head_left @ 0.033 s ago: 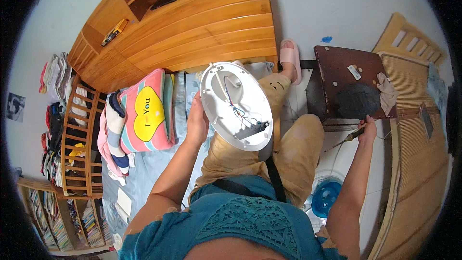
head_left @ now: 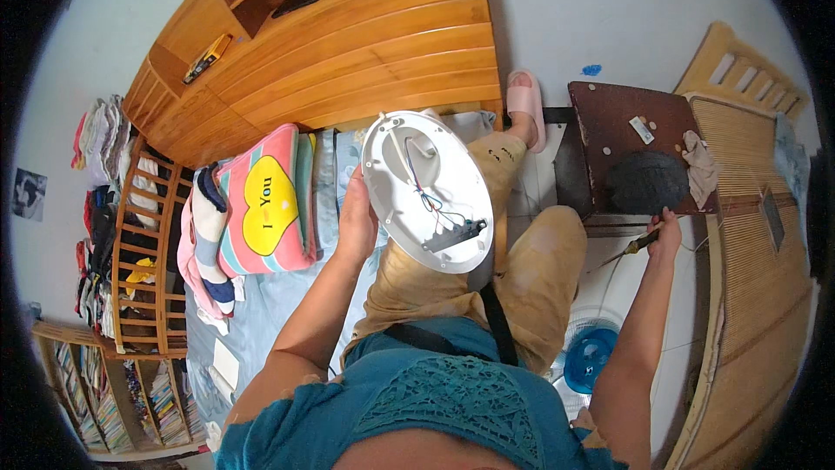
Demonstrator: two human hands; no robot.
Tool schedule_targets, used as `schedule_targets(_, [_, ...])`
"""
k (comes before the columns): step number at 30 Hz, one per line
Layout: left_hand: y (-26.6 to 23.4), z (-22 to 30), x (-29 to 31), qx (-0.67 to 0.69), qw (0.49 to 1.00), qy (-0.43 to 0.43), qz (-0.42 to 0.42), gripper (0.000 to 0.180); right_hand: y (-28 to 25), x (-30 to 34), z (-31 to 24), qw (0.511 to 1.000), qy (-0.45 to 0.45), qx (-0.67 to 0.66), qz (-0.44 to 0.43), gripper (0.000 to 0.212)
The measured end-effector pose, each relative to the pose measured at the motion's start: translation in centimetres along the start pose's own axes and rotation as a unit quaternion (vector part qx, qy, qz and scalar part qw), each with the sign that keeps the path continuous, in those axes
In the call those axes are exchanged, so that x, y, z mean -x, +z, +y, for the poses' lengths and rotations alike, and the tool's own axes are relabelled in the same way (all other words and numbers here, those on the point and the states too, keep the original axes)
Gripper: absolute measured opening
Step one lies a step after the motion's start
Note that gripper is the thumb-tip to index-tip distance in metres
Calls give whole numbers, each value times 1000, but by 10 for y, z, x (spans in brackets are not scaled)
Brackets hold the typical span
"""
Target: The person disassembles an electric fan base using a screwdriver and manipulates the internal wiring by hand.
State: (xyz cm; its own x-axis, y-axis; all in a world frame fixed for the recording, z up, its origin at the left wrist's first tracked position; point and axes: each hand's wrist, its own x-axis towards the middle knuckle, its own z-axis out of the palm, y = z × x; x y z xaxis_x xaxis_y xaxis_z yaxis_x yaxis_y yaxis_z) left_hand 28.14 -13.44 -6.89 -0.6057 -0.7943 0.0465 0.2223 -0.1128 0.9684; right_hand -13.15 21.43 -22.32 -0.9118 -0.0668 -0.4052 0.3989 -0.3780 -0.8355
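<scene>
My left hand (head_left: 358, 216) grips the left rim of a white oval plastic housing (head_left: 387, 200) and holds it tilted above my lap. Its hollow inside faces me, showing several thin coloured wires (head_left: 426, 198) and a dark switch strip (head_left: 454, 236) near the lower edge. Out to the right, my right hand (head_left: 665, 233) is closed round the dark handle of a screwdriver (head_left: 639, 244), whose thin shaft points down and left, apart from the housing. The fingers behind the housing are hidden.
A dark brown stool (head_left: 626, 113) at the right carries a black round pad (head_left: 648, 183), a crumpled cloth (head_left: 698, 170) and small bits. Blue fan blades (head_left: 591, 359) in a wire guard lie on the floor. Folded bedding (head_left: 291, 209) sits on the bed at the left.
</scene>
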Motion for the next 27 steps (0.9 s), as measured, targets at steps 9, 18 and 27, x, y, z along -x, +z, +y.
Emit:
schedule_targets(9, [10,-1,-1,-88,994,20,58,46,0,-30,13,1000,9,12,18,10])
schedule_targets(18, [15,11,-11,-90,993,25,72,48,16,-44,-1,986,-53,156,-10,15])
schedule_targets(27, [27,31,-32,-23,992,6,120,45,9,-68,-11,955,-45,291,23,25])
